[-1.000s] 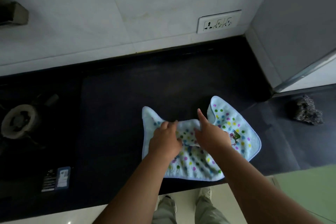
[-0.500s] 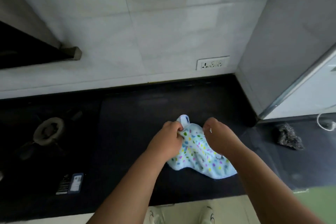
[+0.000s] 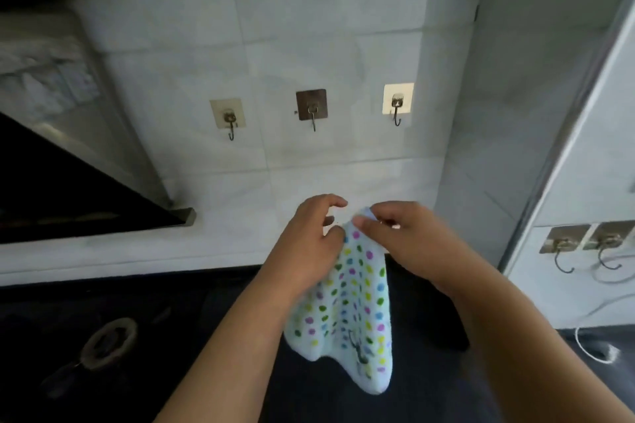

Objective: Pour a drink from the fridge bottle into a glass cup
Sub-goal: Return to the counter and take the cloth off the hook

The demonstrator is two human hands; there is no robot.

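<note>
Fingers (image 3: 369, 221) of the right hand (image 3: 412, 237) pinch the top corner of a pale-blue cloth towel with coloured dots (image 3: 357, 302). The towel hangs free below and slightly right of the brown-backed middle wall hook (image 3: 312, 106), with bare white tile between hook and towel. The left hand (image 3: 305, 240), fingers curled with the forefinger raised, lies against the towel's left edge; whether it grips the towel cannot be told. Both forearms reach up from the lower edge, wrists level. The black stone counter (image 3: 171, 336) lies below the hook, the slanted black range hood (image 3: 68, 182) to its lower left. Half a second ago the towel lay bunched on the counter; now it is lifted clear. Where the bottle and glass cup stand cannot be told.
</note>
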